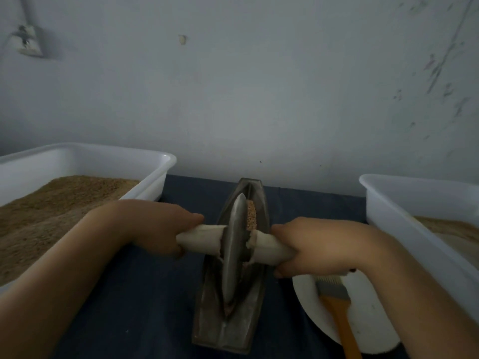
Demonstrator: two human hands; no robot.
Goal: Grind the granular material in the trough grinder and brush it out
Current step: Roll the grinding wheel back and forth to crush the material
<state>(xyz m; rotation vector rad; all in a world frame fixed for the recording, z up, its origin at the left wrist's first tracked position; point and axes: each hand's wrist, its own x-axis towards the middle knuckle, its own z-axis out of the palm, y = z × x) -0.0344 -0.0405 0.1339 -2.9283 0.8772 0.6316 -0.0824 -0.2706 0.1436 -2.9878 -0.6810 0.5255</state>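
A dark metal boat-shaped trough grinder (230,330) lies lengthwise on the blue cloth in the middle. A metal grinding wheel (233,244) stands upright in its groove on a cloth-wrapped axle handle (204,238). My left hand (160,226) grips the left end of the handle and my right hand (308,244) grips the right end. Tan granular material (251,215) clings to the wheel's far right side. A brush (337,307) with an orange handle lies on a white plate (368,330) at the right, partly under my right forearm.
A white tub (145,164) holding brown granular material stands at the left. Another white tub (404,216) with pale tan material stands at the right. A grey wall rises just behind the table, with a socket (28,42) at the upper left.
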